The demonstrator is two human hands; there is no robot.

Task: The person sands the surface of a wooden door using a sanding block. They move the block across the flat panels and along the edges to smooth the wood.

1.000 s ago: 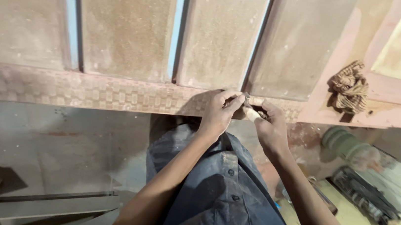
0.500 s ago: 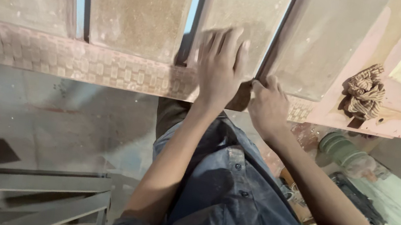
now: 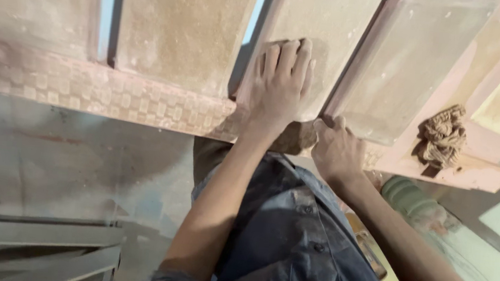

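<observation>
Pressing left hand [image 3: 281, 82] flat, fingers spread, on raised wood panel [image 3: 310, 35] at 12 o'clock, likely steadying it. Right hand [image 3: 337, 148] curled at 1 o'clock on neighbouring panel's [image 3: 406, 64] lower edge; grip contents unclear. Carved knob [image 3: 442, 136] at 2 o'clock, apart.

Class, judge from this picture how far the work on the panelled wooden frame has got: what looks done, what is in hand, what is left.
Done: four flat panels sit in the wooden frame, whose front rail bears a chequered pattern.

In hand: the left hand lies flat on one panel, and the right hand presses the rail's edge, its grip hidden.

Left: dust covers the wood, and a wad of fibre lies on the frame, untouched.
</observation>
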